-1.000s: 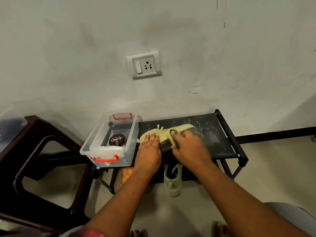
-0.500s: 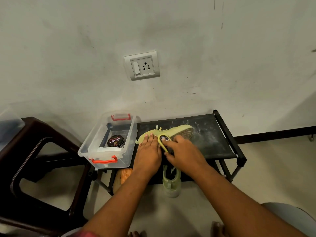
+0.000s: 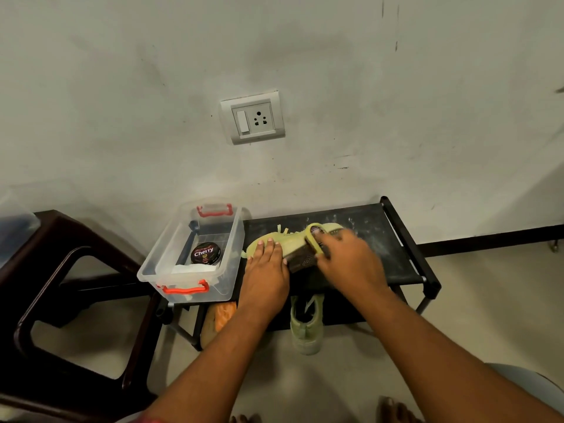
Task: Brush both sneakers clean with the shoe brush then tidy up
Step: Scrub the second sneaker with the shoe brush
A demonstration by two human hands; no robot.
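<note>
lime sneaker (image 3: 291, 243) on black rack (image 3: 381, 239), brush on it

your left hand (image 3: 265, 271) lay flat on the toe, fingers straight, pinning it to the rack top. your right hand (image 3: 349, 262) curled round the brown brush (image 3: 302, 261), pressed to the sneaker's side. second sneaker (image 3: 306, 329) sat below. polish tin (image 3: 206, 253) in the clear bin (image 3: 166, 242), left.

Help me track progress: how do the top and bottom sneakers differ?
The top sneaker is pressed by the left hand, the right hand holding the brush on it; the lower sneaker is untouched. The top sneaker lies sideways on the rack; the lower sneaker points toward the camera, below. Both are pale yellow-green.
</note>
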